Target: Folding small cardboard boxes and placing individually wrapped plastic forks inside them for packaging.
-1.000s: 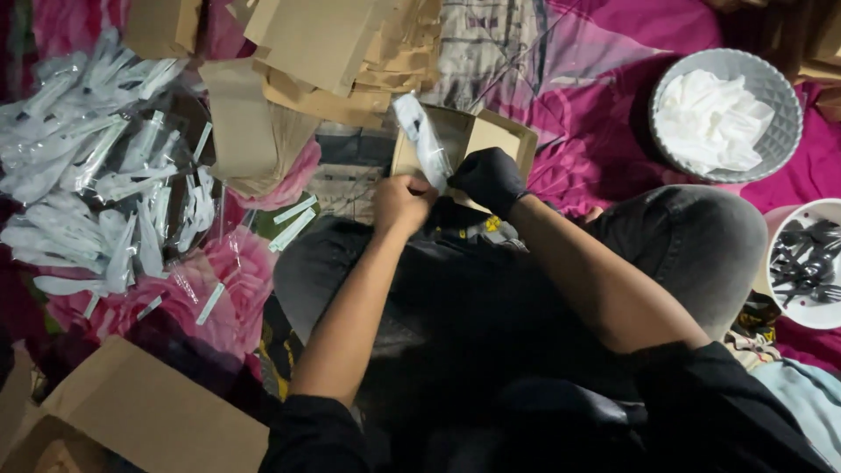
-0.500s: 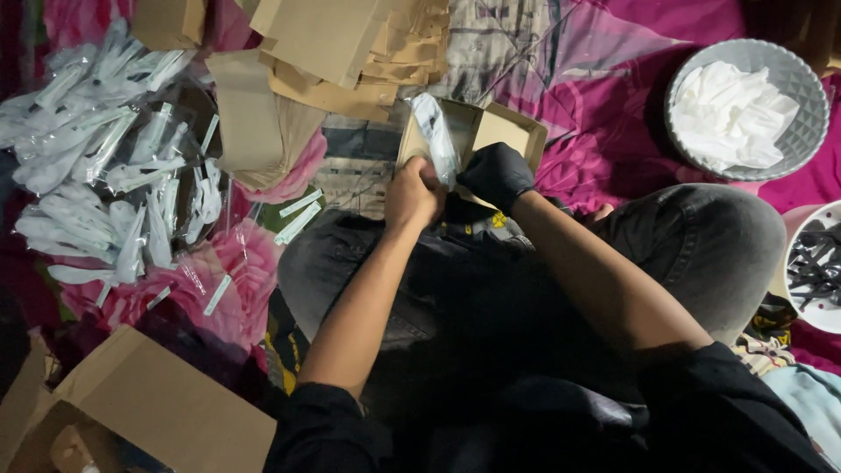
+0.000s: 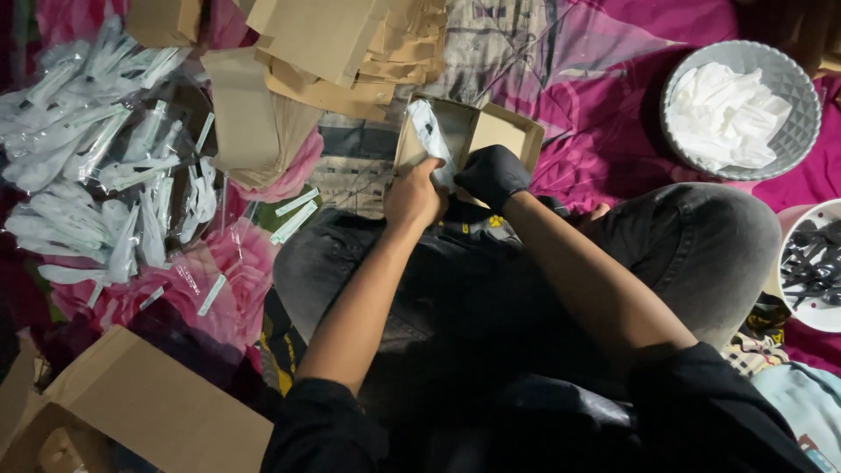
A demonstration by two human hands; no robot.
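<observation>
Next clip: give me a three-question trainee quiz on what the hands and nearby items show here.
1. True or false: the right hand wears a black glove.
2. What does the left hand grip? A) a white basket B) a small brown cardboard box C) a black spoon
3. Fill in: the white basket at upper right holds folded white ____.

Key
1. True; the left hand is bare.
2. B; both hands are at the open box, with a clear-wrapped white packet standing in it.
3. Napkins, as far as the view tells.
</observation>
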